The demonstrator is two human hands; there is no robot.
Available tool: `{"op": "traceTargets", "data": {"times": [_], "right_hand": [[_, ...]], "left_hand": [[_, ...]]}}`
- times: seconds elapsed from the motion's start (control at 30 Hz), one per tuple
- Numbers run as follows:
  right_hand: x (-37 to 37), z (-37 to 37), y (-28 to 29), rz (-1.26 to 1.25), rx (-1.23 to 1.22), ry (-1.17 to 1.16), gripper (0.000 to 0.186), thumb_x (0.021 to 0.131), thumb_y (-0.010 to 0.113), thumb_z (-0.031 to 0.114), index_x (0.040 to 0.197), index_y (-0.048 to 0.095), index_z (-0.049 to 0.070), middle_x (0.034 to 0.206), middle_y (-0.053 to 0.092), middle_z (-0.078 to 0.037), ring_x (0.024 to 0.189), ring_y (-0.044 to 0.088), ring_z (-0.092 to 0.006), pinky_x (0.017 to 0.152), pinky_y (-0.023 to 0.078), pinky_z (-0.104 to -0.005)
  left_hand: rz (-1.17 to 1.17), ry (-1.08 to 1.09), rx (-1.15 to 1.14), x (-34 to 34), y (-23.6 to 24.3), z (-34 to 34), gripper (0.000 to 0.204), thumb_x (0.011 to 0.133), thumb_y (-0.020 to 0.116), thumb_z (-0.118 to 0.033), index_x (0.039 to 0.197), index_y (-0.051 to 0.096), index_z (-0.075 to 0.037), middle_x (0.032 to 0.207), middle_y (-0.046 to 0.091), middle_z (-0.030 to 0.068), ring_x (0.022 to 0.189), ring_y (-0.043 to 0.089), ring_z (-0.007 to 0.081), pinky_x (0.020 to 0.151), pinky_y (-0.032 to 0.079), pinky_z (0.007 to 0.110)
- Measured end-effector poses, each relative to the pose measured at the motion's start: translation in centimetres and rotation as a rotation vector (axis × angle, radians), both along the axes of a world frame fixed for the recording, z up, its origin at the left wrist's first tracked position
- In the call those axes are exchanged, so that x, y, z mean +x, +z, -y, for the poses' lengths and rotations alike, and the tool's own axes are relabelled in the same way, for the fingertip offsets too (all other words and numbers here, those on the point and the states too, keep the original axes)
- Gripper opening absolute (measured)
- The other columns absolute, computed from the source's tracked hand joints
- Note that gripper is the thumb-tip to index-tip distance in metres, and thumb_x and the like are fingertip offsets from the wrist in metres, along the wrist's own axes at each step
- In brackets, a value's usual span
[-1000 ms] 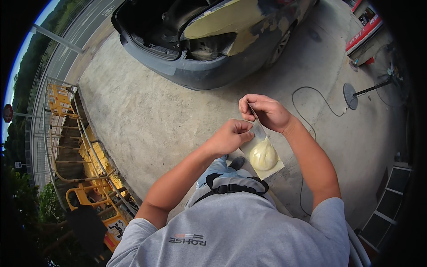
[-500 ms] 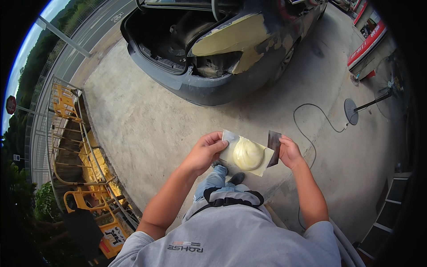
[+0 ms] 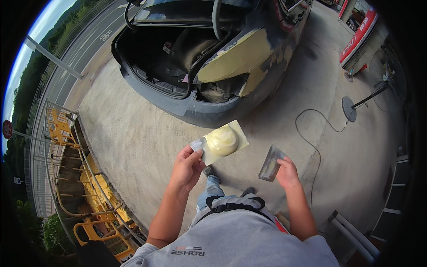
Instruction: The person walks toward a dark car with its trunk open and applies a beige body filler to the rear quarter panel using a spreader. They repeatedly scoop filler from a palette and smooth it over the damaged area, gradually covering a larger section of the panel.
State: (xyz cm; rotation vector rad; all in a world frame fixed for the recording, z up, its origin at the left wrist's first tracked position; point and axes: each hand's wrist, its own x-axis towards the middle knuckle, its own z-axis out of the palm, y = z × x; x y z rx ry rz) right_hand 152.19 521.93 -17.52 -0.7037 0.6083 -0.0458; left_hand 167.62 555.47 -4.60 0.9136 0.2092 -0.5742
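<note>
Left hand (image 3: 186, 169) pinches pale sheet (image 3: 242, 135), right hand (image 3: 288, 172) grey plate (image 3: 269, 163)
Behind the car (image 3: 191, 110), the sheet bears cream paste (image 3: 222, 140).

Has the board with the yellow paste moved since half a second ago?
Yes: the board in the left hand now appears closer to the car's rear bumper and farther left of the floor cable.
</note>
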Motion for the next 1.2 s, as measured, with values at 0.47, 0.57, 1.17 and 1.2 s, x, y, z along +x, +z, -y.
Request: {"op": "traceTargets", "data": {"times": [0.47, 0.57, 1.17, 1.2], "right_hand": [[34.1, -16.9, 0.8, 0.278, -1.945, 0.228, 0.008, 0.087, 0.058, 0.002, 0.093, 0.062, 0.002, 0.161, 0.037, -0.022, 0.113, 0.065, -0.0367, 0.086, 0.058, -0.0461], [37.0, -16.9, -0.5, 0.199, -1.974, 0.240, 0.006, 0.086, 0.057, 0.002, 0.092, 0.059, 0.001, 0.163, 0.032, -0.023, 0.115, 0.063, -0.0379, 0.086, 0.058, -0.0470], [37.5, -11.8, -2.3, 0.182, -1.838, 0.148, 0.010, 0.088, 0.059, 0.000, 0.096, 0.064, 0.002, 0.156, 0.045, -0.021, 0.106, 0.067, -0.0333, 0.084, 0.057, -0.0427], [37.5, -11.8, -2.2, 0.190, -1.829, 0.144, 0.010, 0.088, 0.059, 0.000, 0.096, 0.064, 0.002, 0.156, 0.046, -0.021, 0.105, 0.068, -0.0332, 0.084, 0.057, -0.0425]], "left_hand": [[0.029, 0.114, 0.063, 14.1, 0.4, -13.9, 0.025, 0.098, 0.060, -0.001, 0.122, 0.066, 0.000, 0.098, 0.072, 0.0042, 0.077, 0.067, 0.0089, 0.066, 0.056, 0.022], [0.023, 0.151, 0.091, 15.5, 0.7, -15.0, 0.026, 0.097, 0.058, -0.001, 0.122, 0.064, 0.003, 0.097, 0.072, 0.0061, 0.078, 0.068, 0.0118, 0.074, 0.057, 0.026], [0.077, 0.042, 0.102, 27.5, 2.4, -7.5, 0.024, 0.097, 0.058, -0.002, 0.120, 0.064, 0.003, 0.098, 0.072, 0.0082, 0.081, 0.067, 0.0141, 0.077, 0.056, 0.029], [0.107, 0.004, 0.083, 28.3, 2.5, -6.9, 0.024, 0.097, 0.058, -0.002, 0.120, 0.064, 0.003, 0.098, 0.072, 0.0083, 0.082, 0.067, 0.0148, 0.079, 0.056, 0.030]]}}
